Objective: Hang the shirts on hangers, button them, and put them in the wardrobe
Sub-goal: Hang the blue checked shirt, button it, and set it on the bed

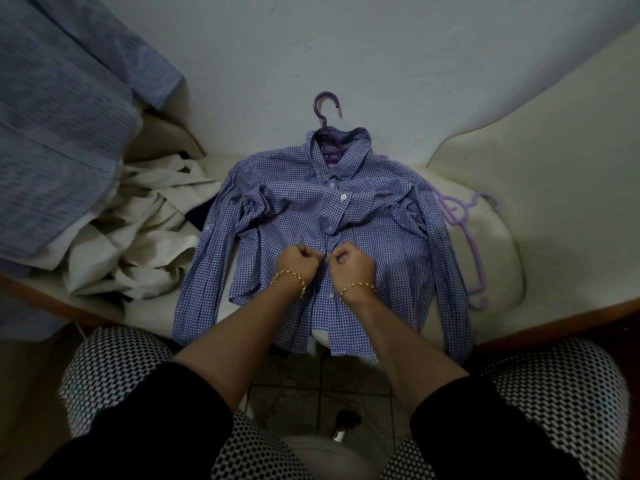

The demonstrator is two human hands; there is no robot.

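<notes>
The sofa (554, 220) takes up the middle of the scene, its cream seat running left to right in front of the seated person. The shirt (294, 202), blue check, lies flat on it, front up. Its long axis runs near to far: the collar is at the far end by the wall and the hem at the near end, drooping over the seat's front edge towards the knees. The collar sits a touch right of the hem, so the front opening leans slightly that way. Both sleeves lie down the sides.

The hanger (323, 109) is already inside the shirt. Its purple hook sticks out past the collar and points away, with the open side to the right.

The hands meet about halfway down the front opening, almost touching. The left hand (298, 263) is on the left flap and the right hand (349, 263) on the right, so neither is closer to the work. Both are curled tight and seem to pinch the two edges together, though the fingertips are hidden.

One button (343, 196) shows farther up, towards the collar, and the cloth gapes a little between it and the hands. A second button (330, 295) sits nearer, between the wrists, and the hem below it lies apart. I'd judge the buttoning is partway done, and that the next fastening lies along that same near-far line.
</notes>
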